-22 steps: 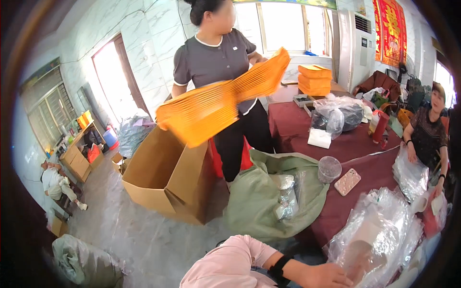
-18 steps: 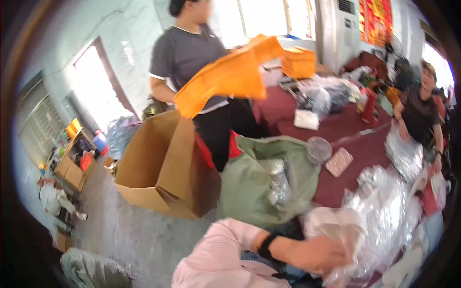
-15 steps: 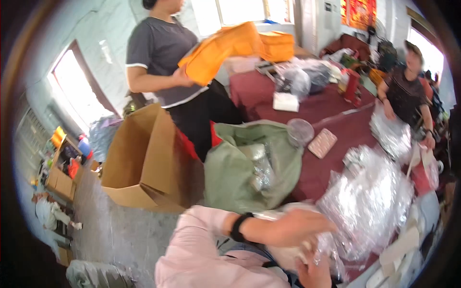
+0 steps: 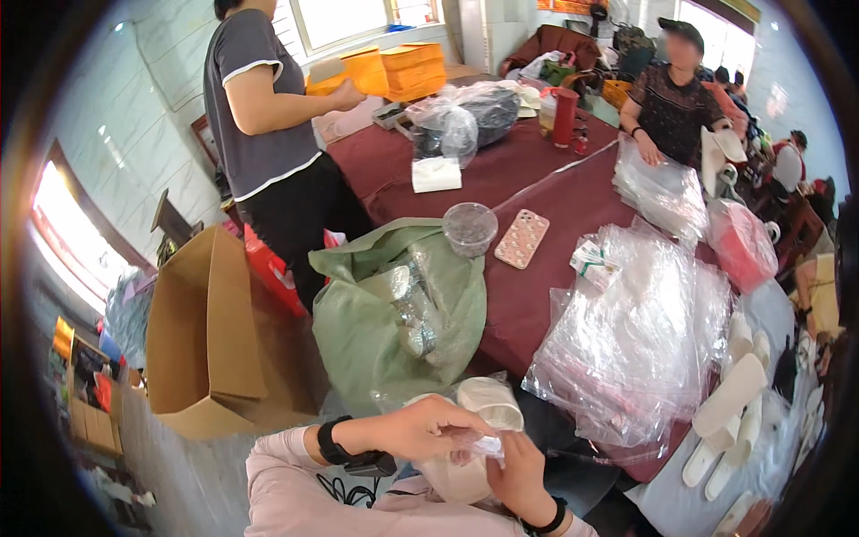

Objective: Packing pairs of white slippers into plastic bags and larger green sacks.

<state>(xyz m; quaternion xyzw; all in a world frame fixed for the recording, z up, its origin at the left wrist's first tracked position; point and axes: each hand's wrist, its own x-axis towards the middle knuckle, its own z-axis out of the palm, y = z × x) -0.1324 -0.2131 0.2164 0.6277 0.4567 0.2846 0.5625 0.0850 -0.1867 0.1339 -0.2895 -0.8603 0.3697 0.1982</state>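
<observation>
Close to my body, my left hand (image 4: 422, 431) and my right hand (image 4: 521, 476) meet, both closed on a small piece of clear and white plastic (image 4: 483, 445). What the piece is exactly, I cannot make out. Just beneath and behind my hands are a pale slide sandal (image 4: 490, 403) and a second pale, rounded piece (image 4: 456, 481), partly covered by my fingers. Some clear film shows beside the sandal. Ahead of my left hand stands a green sack (image 4: 358, 345) with clear-wrapped items (image 4: 413, 309) inside.
Clear plastic bags (image 4: 640, 331) lie piled on the dark red table (image 4: 550, 309), near a phone (image 4: 522, 239) and a round tub (image 4: 470, 230). An open carton (image 4: 192, 340) stands at left, loose slide sandals (image 4: 729, 421) at right. One person holds orange packets (image 4: 362, 72); another handles bags.
My hands have come together on the small plastic piece, and the pale sandal now shows beneath them. The person at left has lowered the orange material. My view has shifted to the right.
</observation>
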